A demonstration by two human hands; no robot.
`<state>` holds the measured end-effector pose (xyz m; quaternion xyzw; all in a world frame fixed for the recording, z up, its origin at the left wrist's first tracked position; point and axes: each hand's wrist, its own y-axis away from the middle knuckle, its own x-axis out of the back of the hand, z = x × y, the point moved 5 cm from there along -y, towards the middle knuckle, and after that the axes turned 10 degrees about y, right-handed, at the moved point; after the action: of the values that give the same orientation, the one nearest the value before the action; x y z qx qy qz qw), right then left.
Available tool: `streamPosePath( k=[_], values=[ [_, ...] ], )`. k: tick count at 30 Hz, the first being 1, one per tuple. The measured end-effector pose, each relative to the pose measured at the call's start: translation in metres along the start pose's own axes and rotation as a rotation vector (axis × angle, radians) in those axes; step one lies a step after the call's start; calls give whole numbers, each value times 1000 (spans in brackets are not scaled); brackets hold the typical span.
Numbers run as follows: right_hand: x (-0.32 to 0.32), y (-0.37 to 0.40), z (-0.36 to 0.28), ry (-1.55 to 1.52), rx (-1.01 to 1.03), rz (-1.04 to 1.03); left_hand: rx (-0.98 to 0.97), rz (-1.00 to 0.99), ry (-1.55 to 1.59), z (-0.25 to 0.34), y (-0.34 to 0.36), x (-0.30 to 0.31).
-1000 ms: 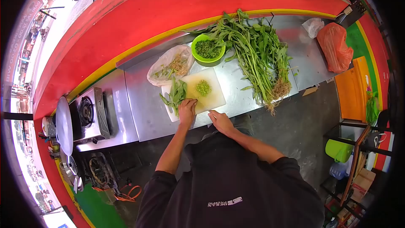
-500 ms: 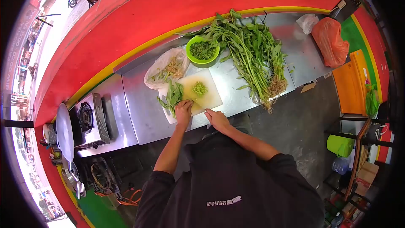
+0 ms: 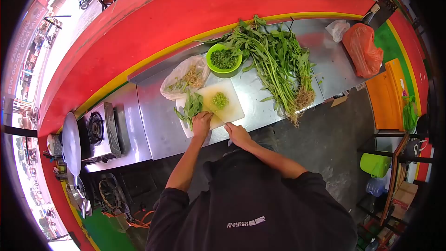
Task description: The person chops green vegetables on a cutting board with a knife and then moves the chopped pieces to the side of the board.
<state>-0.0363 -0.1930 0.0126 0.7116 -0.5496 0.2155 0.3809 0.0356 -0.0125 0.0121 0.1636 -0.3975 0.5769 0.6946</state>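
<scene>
My left hand [image 3: 202, 123] presses down on a small bunch of leafy green stems [image 3: 190, 107] at the left of a white cutting board [image 3: 231, 108]. Just off the board's near edge, my right hand [image 3: 238, 135] is closed on what looks like a knife, its thin blade [image 3: 224, 120] reaching onto the board. A little heap of chopped greens [image 3: 219, 100] lies mid-board. Behind it a green bowl [image 3: 212, 67] holds more chopped greens.
A big pile of long leafy stalks [image 3: 278, 65] lies right of the board on the steel counter [image 3: 158, 121]. A plastic bag of trimmings [image 3: 185, 80] sits behind the board. A gas stove [image 3: 97, 128] is far left; an orange bag [image 3: 362, 49] far right.
My right hand has slid a little left and forward toward the board's near edge. My left hand stays on the leafy bunch. The view has shifted slightly.
</scene>
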Motion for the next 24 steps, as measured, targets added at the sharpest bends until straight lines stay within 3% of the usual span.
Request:
streamPosePath(
  k=[12, 16, 24],
  values=[
    [3, -3, -4, -12, 19, 93, -32, 9, -3, 5, 2, 2],
    [14, 11, 2, -95, -22, 0, -12, 20, 11, 10, 0, -1],
    [9, 22, 11, -56, -32, 8, -11, 29, 27, 8, 0, -3]
  ],
)
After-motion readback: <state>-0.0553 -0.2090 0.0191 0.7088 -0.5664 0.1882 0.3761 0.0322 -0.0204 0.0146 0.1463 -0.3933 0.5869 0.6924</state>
